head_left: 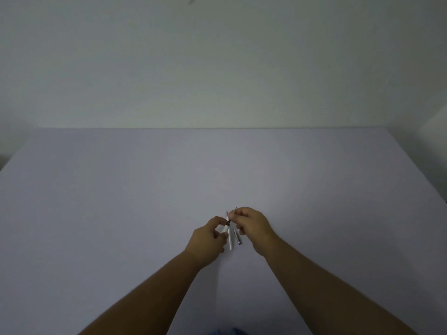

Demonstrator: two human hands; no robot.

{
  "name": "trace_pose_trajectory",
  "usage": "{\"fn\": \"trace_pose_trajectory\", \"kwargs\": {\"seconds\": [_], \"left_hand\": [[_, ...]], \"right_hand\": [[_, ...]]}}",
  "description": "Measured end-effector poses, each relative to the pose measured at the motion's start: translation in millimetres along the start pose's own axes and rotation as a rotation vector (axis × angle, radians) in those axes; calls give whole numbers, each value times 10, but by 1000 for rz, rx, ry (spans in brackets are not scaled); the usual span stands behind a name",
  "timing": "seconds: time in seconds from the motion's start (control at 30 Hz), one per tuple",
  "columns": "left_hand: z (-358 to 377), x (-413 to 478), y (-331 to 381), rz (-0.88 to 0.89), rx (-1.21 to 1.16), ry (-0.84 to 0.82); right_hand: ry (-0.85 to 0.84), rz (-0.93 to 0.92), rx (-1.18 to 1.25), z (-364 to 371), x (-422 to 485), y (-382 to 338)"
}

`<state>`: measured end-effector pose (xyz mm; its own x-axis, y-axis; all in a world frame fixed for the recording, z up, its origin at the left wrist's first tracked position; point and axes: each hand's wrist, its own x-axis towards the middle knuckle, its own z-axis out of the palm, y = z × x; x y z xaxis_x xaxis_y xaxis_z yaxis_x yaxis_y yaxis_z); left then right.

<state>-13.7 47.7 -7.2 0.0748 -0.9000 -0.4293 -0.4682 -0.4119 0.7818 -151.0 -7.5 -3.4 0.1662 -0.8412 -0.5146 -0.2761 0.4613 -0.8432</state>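
Both hands meet above the middle of a pale lilac table [145, 189]. My left hand [210, 240] grips a short white tube [225, 229] with a thin dark pointed rod sticking up out of it. My right hand [252, 226] pinches a thin grey pointed rod [234, 210] just to the right of the dark one. On the table under the hands lie a white cylinder [231, 241] and a slim silver pointed piece [237, 237], side by side. The parts look like a taken-apart pen; the fingers hide the joints.
A plain pale wall [217, 68] rises behind the table's far edge. A bit of blue cloth [226, 331] shows at the bottom edge between my forearms. A pale object [435, 126] stands at the right edge of view.
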Motion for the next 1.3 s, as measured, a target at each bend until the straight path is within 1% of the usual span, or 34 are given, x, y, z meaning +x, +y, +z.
{"fn": "trace_pose_trajectory", "kwargs": {"seconds": [0.1, 0.13, 0.17, 0.27, 0.37, 0.5, 1.0, 1.07, 1.13, 1.2, 1.3], "left_hand": [[-5, 7, 4, -10, 15, 2], [-14, 7, -6, -17, 18, 6], [-24, 5, -17, -23, 23, 12], [-40, -2, -45, -39, 48, 32], [-27, -4, -57, -53, 48, 36], [-6, 0, -72, -63, 76, 41], [-16, 45, -100, -64, 72, 58], [-31, 49, -116, -73, 64, 74], [-42, 48, -136, -84, 57, 94], [-56, 47, -156, -94, 60, 114], [-79, 47, -183, -102, 78, 146]], "right_hand": [[154, 21, 199, -38, 85, -49], [213, 32, 227, -82, 108, -55], [260, 41, 202, -134, 140, -38], [312, 76, -31, -250, 179, 68], [295, 108, -249, -258, 201, 184], [276, 98, -384, -217, 217, 266], [336, 93, -470, -194, 231, 283], [367, 68, -465, -170, 211, 260], [391, -19, -503, -121, 185, 221], [331, -107, -628, -33, 191, 174], [201, -125, -830, 137, 253, 108]]}}
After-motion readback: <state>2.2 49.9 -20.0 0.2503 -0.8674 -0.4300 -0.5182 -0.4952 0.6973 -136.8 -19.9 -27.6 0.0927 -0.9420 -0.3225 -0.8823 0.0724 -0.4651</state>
